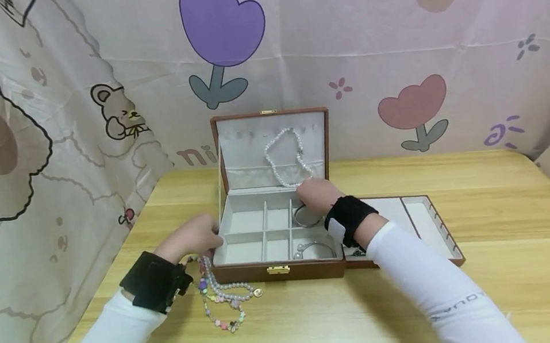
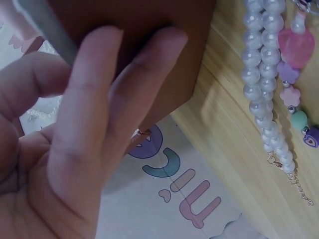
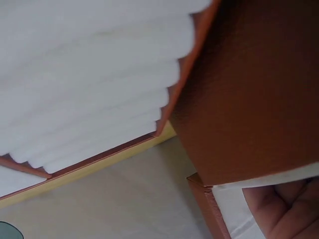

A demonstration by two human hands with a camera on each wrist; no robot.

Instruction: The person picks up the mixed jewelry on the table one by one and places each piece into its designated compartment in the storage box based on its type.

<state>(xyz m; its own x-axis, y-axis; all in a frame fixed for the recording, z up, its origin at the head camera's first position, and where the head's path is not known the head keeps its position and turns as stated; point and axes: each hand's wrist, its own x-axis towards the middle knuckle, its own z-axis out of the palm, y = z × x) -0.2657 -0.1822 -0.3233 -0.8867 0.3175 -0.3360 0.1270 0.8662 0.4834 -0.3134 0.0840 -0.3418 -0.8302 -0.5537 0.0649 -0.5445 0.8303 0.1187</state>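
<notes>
A brown jewelry box stands with its lid raised, white compartments facing up. My left hand holds its left wall; two fingers press flat on the outer brown side. Against the lid's lining hangs a white pearl necklace. My right hand is at its lower end, over the rear right compartment. Those fingers are curled, though the fingertips are hidden behind the hand. A bracelet lies in the front right compartment; a round bangle sits in the one behind.
Beside the box's left front corner lie a pearl strand and a colorful beaded strand, partly overlapping. To the right rests a flat tray with white lining, partly behind my right forearm. A printed curtain backs the wooden table.
</notes>
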